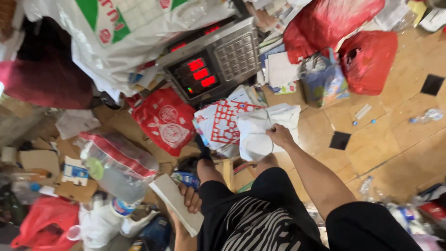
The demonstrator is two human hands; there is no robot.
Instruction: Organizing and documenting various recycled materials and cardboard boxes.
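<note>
A wooden floor [409, 139] strewn with paper, bags and cardboard fills the view, with a digital weighing scale [211, 62] near its middle showing red lit digits. Just below the scale, the right hand [280, 135] is closed on the edge of a white plastic bag [262, 130], its fingers pinching the crumpled top; the bag lies against a sheet with a red cut-out pattern [223, 123] directly under the scale. Lower down and to the left of the scale, the left hand [190, 197] grips a flat white paper bundle [176, 202], fingers wrapped over its edge. A red printed bag [167, 121] lies left of the scale, a clear bag with a red stripe [118, 162] beyond it. Right of the scale sit two red plastic bags [367, 58] and a blue bag [325, 81].
</note>
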